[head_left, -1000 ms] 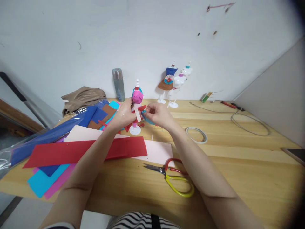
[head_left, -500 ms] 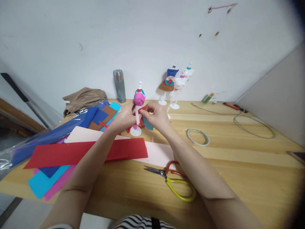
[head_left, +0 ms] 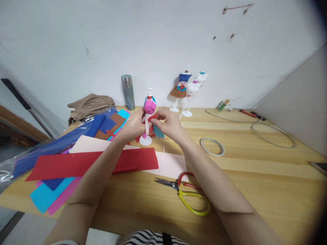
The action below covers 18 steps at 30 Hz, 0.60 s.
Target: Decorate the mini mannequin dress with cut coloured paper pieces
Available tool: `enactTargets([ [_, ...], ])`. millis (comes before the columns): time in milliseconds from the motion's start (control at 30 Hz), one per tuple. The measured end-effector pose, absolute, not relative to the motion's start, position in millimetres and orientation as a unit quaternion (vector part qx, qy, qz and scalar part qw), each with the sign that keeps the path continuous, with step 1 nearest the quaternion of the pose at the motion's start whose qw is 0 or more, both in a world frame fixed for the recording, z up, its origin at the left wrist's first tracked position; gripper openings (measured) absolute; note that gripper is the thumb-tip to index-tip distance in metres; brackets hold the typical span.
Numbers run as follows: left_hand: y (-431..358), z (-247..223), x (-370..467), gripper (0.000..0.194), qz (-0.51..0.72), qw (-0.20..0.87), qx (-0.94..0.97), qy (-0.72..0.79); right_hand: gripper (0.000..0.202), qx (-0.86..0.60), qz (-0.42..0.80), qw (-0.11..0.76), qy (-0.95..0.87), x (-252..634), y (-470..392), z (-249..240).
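Note:
A miniature dress form (head_left: 150, 107) with a pink top, blue at its back and a white round base stands upright between my hands. My left hand (head_left: 134, 124) is closed around its left side below the top, with the fingertips partly hidden. On its right, my right hand (head_left: 169, 124) pinches a red strip (head_left: 154, 117) against the form's waist. A teal piece (head_left: 158, 131) hangs under the right fingers. Down the front runs a pale pink strip (head_left: 146, 124).
Red sheet (head_left: 138, 159) and other coloured sheets lie at left and front. Scissors (head_left: 175, 185) with red and yellow handles lie by my right forearm. A tape roll (head_left: 212, 147) is to the right. Several dressed forms (head_left: 185, 88) and a thermos (head_left: 128, 92) stand behind.
Both hands keep their hold at the dress form's waist. The right fingers and the red strip have shifted very slightly.

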<state>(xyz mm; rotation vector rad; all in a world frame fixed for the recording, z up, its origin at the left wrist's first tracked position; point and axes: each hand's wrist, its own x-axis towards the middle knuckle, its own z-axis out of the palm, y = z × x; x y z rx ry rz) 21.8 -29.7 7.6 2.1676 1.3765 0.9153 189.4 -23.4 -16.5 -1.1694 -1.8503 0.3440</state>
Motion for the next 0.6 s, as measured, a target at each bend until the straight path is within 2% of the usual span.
enactTargets([
  [233, -26, 23, 1, 0.04, 0.252, 0.215, 0.833, 0.442, 0.012, -0.467, 0.116, 0.444, -0.755, 188, -24, -17],
  [600, -21, 29, -23, 0.069, 0.22, 0.235, 0.852, 0.413, 0.013, -0.467, 0.105, 0.438, -0.761, 188, -24, -21],
])
